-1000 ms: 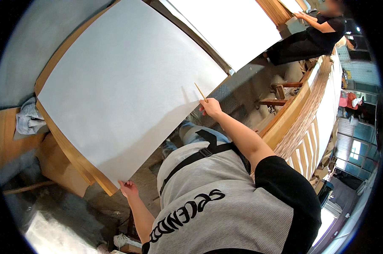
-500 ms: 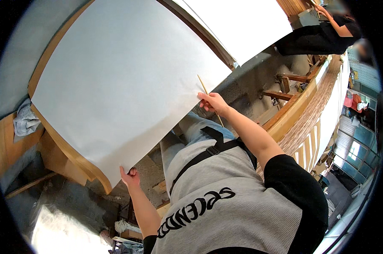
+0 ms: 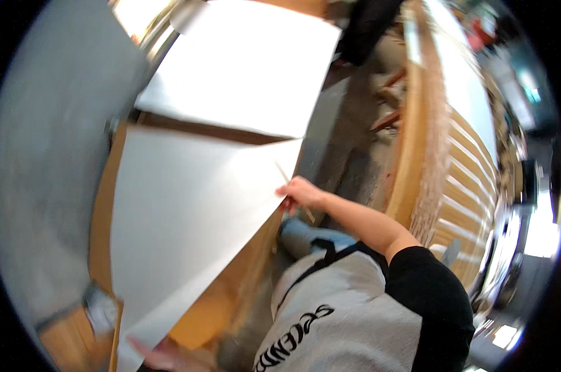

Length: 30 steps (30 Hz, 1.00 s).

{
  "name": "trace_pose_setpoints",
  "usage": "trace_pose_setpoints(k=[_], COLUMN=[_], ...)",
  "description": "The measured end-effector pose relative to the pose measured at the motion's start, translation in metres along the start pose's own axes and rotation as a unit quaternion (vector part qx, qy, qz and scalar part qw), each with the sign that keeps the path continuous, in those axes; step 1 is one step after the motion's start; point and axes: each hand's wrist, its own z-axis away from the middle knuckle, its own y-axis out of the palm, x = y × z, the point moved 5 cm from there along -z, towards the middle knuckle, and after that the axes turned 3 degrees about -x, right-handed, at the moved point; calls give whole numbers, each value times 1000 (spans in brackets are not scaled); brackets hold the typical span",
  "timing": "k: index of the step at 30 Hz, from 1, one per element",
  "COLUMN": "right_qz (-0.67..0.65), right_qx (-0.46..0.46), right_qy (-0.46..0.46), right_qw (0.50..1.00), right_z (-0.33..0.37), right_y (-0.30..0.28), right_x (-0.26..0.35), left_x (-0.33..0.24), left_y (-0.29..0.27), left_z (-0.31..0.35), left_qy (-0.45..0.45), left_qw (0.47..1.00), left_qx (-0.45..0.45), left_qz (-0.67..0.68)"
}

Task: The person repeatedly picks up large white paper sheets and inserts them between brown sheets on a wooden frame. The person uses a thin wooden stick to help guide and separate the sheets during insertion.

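Note:
A large white sheet, like paper, lies over a brown board, its near edge lifted off the board. My right hand pinches that edge at the right and also holds a thin wooden stick, which crosses the fingers at a slant. At the sheet's near left corner, my left hand is closed on the edge, its thumb on top; motion blurs it and the lower fingers are hidden.
Beyond lies a second white sheet. To the right runs a long curved wooden frame with pale strips. A person's dark-clothed leg shows at the top. A grey cloth lies at the left by a wooden panel.
My view has turned, and the sheet's near edge now stands raised, showing the brown board beneath. My left hand sits lower in view. The stick stays in my right hand.

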Motion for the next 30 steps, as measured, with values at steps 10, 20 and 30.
trace_pose_setpoints(k=[10,20,30], right_qz=[-119,-48,-44], right_qx=[-211,-471,-604], right_qy=[-275,-486,-556], right_qw=[930,735,570], right_z=[250,527,711], right_y=[-201,-438,-550], right_x=[223,339,359], left_x=[-172,-174,-198], left_y=[341,717,1006], left_z=[35,223,501], left_qy=[299,45,-64], left_qw=[943,724,486], left_qx=[133,658,800], left_qz=[-66,202,347])
